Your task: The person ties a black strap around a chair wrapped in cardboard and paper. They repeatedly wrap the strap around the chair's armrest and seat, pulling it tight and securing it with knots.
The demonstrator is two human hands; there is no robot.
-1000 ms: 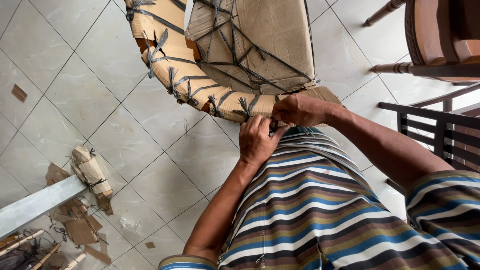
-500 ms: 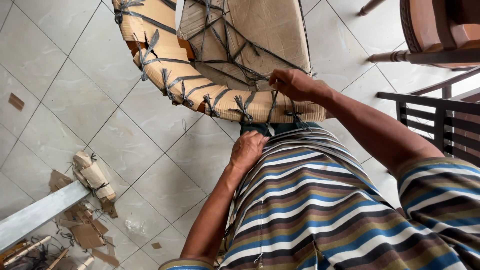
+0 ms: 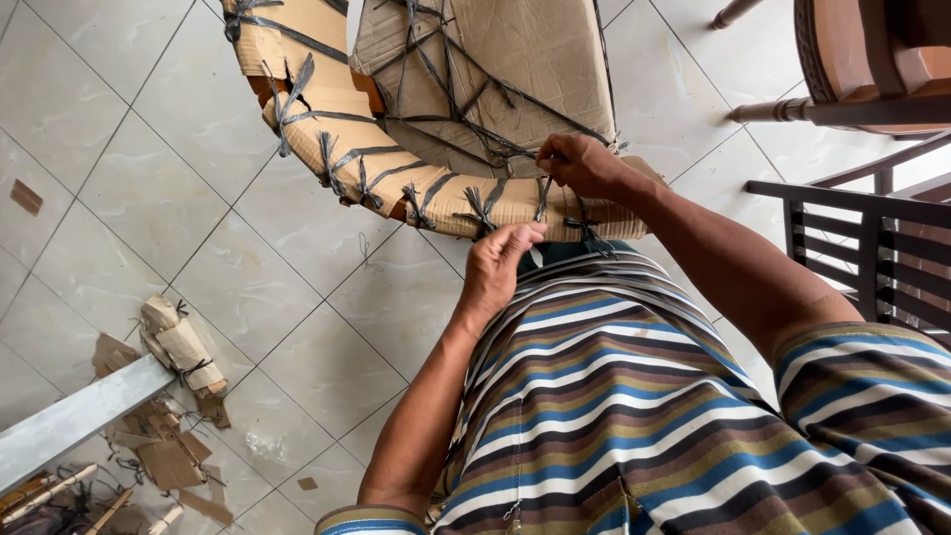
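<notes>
Now the cardboard-wrapped curved frame (image 3: 396, 178) hangs before the striped shirt (image 3: 634, 406), over the tiled floor (image 3: 198, 228). Since half a second ago the left hand (image 3: 500, 260) has risen to the frame's lower edge, fingers curled together against it. The right hand (image 3: 580, 163) has shifted inward, pinching the dark plastic strapping (image 3: 466, 129) at the cardboard panel's corner.

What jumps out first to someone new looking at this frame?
The curved cardboard-wrapped frame tied with dark plastic strapping fills the top centre, held against the person's striped shirt. The right hand pinches a strap on its upper edge, while the left hand grips below it. Lower left, cardboard scraps and a wrapped bundle lie on the tiled floor.
</notes>
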